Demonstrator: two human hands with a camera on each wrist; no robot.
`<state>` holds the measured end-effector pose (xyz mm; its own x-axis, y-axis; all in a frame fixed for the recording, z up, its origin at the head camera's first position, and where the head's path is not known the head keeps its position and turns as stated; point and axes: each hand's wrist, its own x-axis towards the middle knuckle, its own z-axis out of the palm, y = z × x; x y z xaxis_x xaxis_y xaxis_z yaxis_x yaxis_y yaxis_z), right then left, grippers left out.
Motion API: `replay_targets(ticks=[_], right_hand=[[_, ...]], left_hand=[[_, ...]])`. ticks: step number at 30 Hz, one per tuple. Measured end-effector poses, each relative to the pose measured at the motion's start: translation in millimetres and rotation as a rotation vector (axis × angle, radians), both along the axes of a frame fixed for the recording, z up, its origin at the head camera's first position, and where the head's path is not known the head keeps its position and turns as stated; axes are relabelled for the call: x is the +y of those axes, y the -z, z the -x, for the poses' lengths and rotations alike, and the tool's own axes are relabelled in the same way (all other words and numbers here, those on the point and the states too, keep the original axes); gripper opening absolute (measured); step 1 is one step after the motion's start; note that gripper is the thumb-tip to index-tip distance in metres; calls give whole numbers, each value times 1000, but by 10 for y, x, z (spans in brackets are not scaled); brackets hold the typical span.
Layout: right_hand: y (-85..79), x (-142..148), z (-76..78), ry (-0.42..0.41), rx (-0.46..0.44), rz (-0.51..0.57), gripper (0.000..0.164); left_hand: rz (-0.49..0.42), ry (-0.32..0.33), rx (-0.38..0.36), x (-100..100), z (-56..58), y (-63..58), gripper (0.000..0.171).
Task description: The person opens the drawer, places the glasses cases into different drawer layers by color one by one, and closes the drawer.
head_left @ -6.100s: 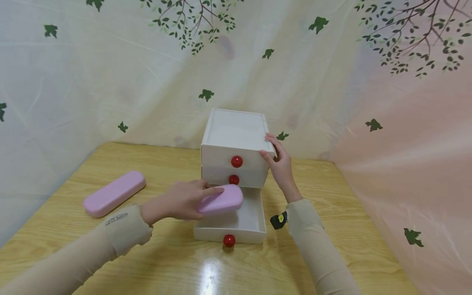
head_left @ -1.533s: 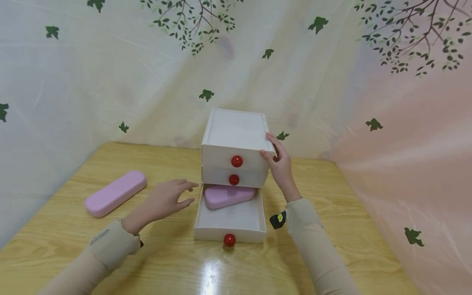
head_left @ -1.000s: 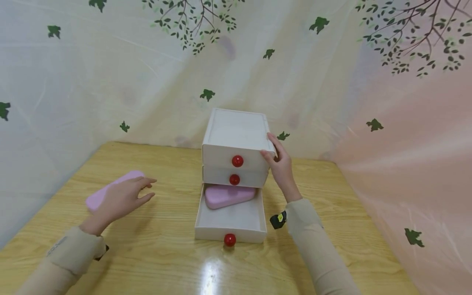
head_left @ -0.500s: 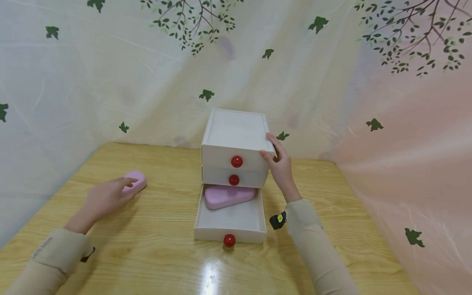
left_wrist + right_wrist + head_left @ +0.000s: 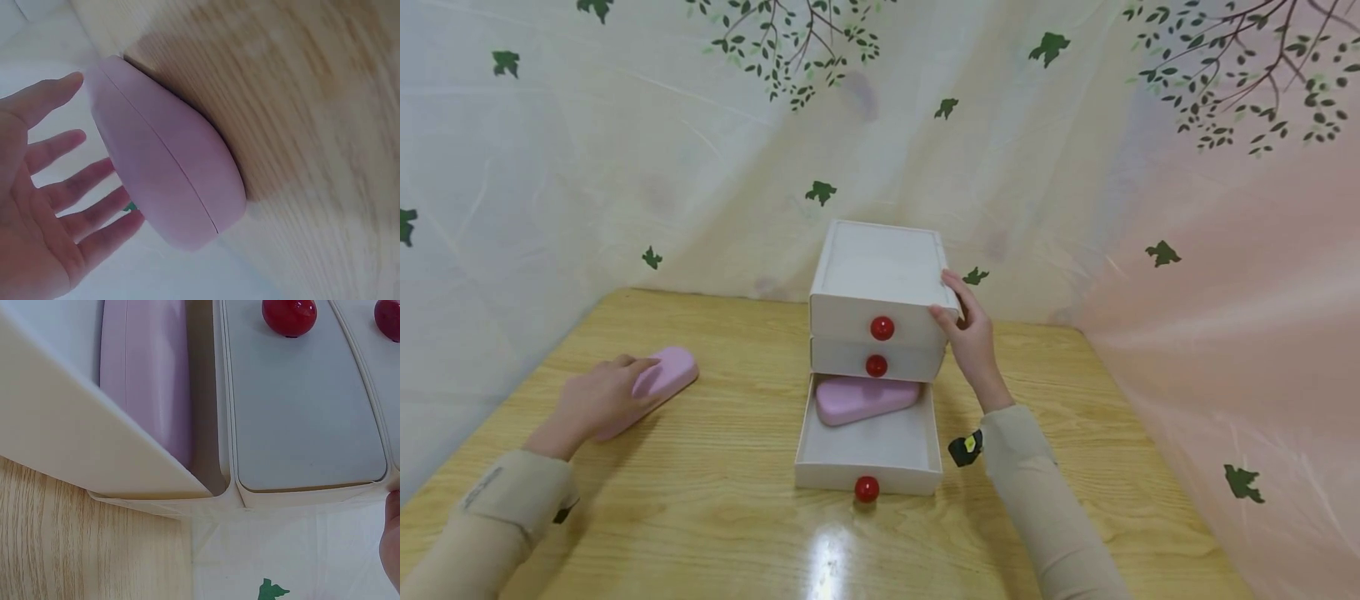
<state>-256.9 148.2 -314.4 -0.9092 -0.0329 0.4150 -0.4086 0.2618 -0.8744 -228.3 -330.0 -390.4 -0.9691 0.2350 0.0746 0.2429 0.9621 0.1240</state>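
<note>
A pink oblong glasses case [image 5: 658, 382], with a seam along its side, lies on the table at the left. My left hand [image 5: 597, 398] hovers over its near half; in the left wrist view the left hand [image 5: 59, 187] has spread, loosely bent fingers beside the glasses case [image 5: 165, 156]. A second pink glasses case [image 5: 861, 402] lies slantwise at the back of the pulled-out bottom drawer [image 5: 880, 477]. My right hand [image 5: 972, 346] grips the top right front corner of the white drawer unit [image 5: 883, 262], thumb in front. Mostly hidden in the right wrist view, that hand shows only at the edge.
Two upper drawers are closed, each with a red round knob [image 5: 882, 328]. The bottom drawer's red knob [image 5: 867, 489] juts toward me. The wooden table [image 5: 737, 517] ends before a leaf-patterned curtain [image 5: 722, 192] behind and at the sides.
The second glasses case went from my left hand into the bottom drawer. My left hand then moved left, over the glasses case on the table. My right hand stays on the drawer unit.
</note>
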Motion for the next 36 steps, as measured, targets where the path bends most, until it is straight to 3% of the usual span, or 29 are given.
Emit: replay_targets(ticks=[8, 15, 21, 36], right_hand=[[14, 0, -2, 4, 1, 0, 54], [11, -4, -1, 9, 10, -2, 53], [187, 71, 184, 4, 18, 13, 54], [231, 90, 243, 2, 36, 24, 53]], left_hand=[[10, -33, -86, -115, 64, 38, 74], [-5, -38, -135, -180, 82, 58, 80], [-12, -37, -174, -217, 59, 57, 83], [-16, -7, -151, -202, 22, 39, 82]])
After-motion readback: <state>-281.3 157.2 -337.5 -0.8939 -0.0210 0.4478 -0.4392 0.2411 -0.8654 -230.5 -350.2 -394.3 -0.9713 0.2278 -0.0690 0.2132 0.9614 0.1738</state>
